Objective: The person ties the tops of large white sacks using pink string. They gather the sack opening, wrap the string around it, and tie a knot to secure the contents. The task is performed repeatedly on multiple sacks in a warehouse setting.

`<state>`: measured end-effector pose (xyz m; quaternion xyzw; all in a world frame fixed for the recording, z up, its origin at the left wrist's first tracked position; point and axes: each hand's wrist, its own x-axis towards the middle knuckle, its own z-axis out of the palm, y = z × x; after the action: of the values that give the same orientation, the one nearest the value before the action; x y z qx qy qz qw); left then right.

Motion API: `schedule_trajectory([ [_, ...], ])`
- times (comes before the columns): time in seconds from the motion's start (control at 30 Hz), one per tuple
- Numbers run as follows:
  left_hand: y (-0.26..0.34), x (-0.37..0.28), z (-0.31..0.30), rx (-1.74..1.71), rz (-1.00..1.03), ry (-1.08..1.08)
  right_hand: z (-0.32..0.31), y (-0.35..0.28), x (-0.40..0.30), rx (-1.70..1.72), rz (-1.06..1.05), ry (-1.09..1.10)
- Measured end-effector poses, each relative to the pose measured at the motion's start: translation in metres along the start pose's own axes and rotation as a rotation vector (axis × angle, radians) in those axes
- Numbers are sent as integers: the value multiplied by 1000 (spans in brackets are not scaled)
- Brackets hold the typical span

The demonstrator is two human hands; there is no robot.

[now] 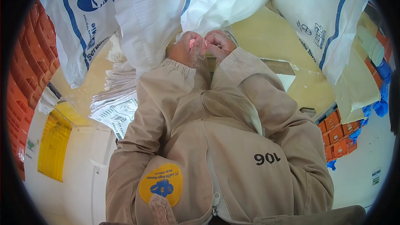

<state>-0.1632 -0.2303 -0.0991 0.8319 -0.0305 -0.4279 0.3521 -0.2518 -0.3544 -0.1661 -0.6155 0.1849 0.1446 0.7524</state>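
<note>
My left hand (pixel 185 49) and my right hand (pixel 220 44) are close together, fingertips nearly meeting. Pinched between the fingers of both is pink string (pixel 203 46), bunched up, with a thin loose end hanging below. Just beyond the hands, a full white woven sack (pixel 226 1) with a blue stripe bulges towards me. Whether the string is joined to that sack cannot be seen. Another white sack (pixel 150 18) stands close by my left wrist. Whitish powder dusts my fingers and cuffs.
A printed white sack (pixel 93 9) stands at far left, another printed sack (pixel 315 15) at right. Folded flat sacks (pixel 117 100) are piled beside my left arm. Red plastic crates (pixel 29 65) line the left; orange crates (pixel 339 134) and stacked cups (pixel 376 51) are at right.
</note>
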Motion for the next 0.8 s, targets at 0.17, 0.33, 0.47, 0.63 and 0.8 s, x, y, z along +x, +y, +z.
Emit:
schedule_trajectory([
  [0.17,10,-4,-2,-267,-128,8,-3,1,-1,52,34,-28],
  [0.33,-2,-1,-3,-211,-33,-113,-3,0,-1,70,37,-27],
  [0.47,0,0,-2,10,21,-68,-3,-3,-1,68,62,13],
  [0.63,0,2,0,56,32,-10,-6,-9,0,-9,38,-5],
  [0.8,2,3,-1,76,31,-4,-6,-10,1,-79,42,-12],
])
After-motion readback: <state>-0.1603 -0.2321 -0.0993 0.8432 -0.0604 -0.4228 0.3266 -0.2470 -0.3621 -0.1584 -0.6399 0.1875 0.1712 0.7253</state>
